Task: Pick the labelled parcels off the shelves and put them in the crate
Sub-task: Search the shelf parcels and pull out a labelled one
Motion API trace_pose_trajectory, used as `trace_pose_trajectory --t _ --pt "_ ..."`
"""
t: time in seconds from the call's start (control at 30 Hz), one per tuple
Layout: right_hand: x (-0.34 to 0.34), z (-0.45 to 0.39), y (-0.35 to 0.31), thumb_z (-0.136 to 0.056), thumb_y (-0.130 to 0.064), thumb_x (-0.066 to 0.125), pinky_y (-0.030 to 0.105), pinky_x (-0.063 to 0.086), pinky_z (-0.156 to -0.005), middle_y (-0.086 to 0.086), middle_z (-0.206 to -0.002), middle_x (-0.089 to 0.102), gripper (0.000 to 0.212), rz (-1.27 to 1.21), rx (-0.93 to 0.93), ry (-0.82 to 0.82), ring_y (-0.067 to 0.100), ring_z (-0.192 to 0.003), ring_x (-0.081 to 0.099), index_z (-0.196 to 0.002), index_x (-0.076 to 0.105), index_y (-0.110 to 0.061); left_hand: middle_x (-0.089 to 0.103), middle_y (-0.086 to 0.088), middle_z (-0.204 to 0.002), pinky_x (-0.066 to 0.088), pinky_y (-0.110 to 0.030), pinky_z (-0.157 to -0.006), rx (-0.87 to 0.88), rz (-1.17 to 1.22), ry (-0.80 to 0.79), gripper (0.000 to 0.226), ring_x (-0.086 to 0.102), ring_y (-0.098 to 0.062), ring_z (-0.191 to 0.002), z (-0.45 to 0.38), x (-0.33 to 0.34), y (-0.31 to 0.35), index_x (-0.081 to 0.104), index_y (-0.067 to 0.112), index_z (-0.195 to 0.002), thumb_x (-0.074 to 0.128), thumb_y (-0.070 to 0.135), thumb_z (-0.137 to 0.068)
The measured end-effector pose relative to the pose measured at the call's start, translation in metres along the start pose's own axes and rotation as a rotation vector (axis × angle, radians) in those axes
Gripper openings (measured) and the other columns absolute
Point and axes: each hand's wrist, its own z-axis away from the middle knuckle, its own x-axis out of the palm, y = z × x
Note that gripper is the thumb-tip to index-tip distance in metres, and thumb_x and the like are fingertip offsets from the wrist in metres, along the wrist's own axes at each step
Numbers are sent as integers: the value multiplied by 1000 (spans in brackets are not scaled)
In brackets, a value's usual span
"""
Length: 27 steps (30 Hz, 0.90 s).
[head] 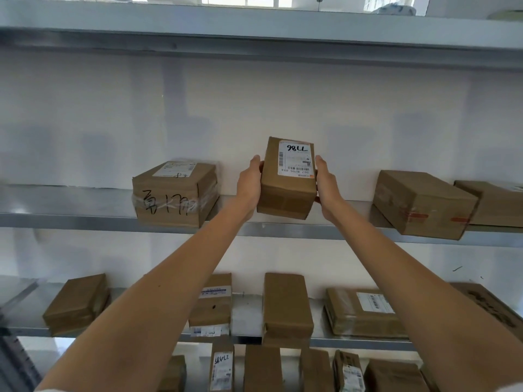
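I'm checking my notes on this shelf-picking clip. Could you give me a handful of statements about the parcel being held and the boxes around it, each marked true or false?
1. Both the left hand and the right hand hold the small brown cardboard parcel with the white shipping label. True.
2. That parcel is held by one hand only. False: a hand is on each side.
3. The brown cardboard box with black handwriting under clear tape sits on the grey metal shelf to the left of the held parcel. True.
4. The brown cardboard box with red tape lies left of the held parcel. False: it is on the right.
5. A crate is visible. False: none shows in this view.
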Motion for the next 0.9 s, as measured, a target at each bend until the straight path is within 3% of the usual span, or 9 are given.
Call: trace_pose_trajectory --t 0.1,0.17,0.23,0.37,0.53,0.63,0.73,0.83,0.9 --pt "4 1 6 -100 -57 22 27 51 -72 6 -110 70 55 3 85 -21 18 -95 65 -113 66 -25 69 -3 -113 48 -32 -94 -62 3 -2 59 63 -17 -102 1 1 -9 63 28 -116 16 59 -98" --pt "6 0 9 -99 -59 21 28 49 -70 4 -107 69 56 1 124 -38 16 -92 63 -111 65 -25 69 -4 -114 47 -39 -100 -90 2 -10 68 64 -21 -106 0 -1 -14 64 27 -122 15 66 -95" --pt "6 -1 12 -98 -61 21 28 47 -67 2 -103 69 60 -9 161 -59 15 -89 61 -111 65 -23 70 -5 -113 52 -38 -94 -120 7 -23 71 65 -22 -104 -2 -1 -17 64 25 -123 16 68 -93" --pt "5 -6 23 -96 -65 21 29 48 -76 4 -102 67 67 1 196 -69 17 -89 61 -114 64 -17 68 -5 -113 54 -25 -62 -192 45 -47 72 66 -19 -98 -1 -2 -23 61 26 -127 15 69 -93" --pt "6 -5 29 -96 -65 21 29 49 -82 6 -103 66 73 -3 214 -80 18 -90 60 -124 61 -11 64 -6 -123 49 -43 -98 -203 71 -31 77 62 -24 -110 -5 -4 -38 56 29 -133 16 77 -86" --pt "6 2 27 -96 -63 25 34 47 -93 7 -115 64 69 19 188 -15 21 -102 59 -124 58 -8 45 -2 -147 29 -46 -115 -58 27 192 81 40 -22 -136 -6 3 -32 38 28 -146 24 77 -83" --pt "-9 15 14 -101 -46 36 28 39 -82 -4 -87 55 37 92 -89 239 10 -82 50 -86 57 -19 17 4 -161 6 -39 -122 357 -78 345 58 11 -13 -148 8 25 -3 22 22 -152 29 48 -101" --pt "-51 23 2 -100 -39 45 7 36 -80 -2 -114 59 33 138 -353 414 7 -100 52 -115 64 -15 19 1 -160 0 -32 -120 620 -121 285 53 12 -14 -148 21 69 27 25 17 -151 31 36 -102" --pt "-90 30 -7 -100 -34 48 2 38 -81 3 -124 54 33 173 -453 536 10 -106 51 -122 59 -12 24 1 -158 7 -35 -122 604 -54 181 53 18 -15 -147 28 105 35 29 17 -150 32 36 -100"
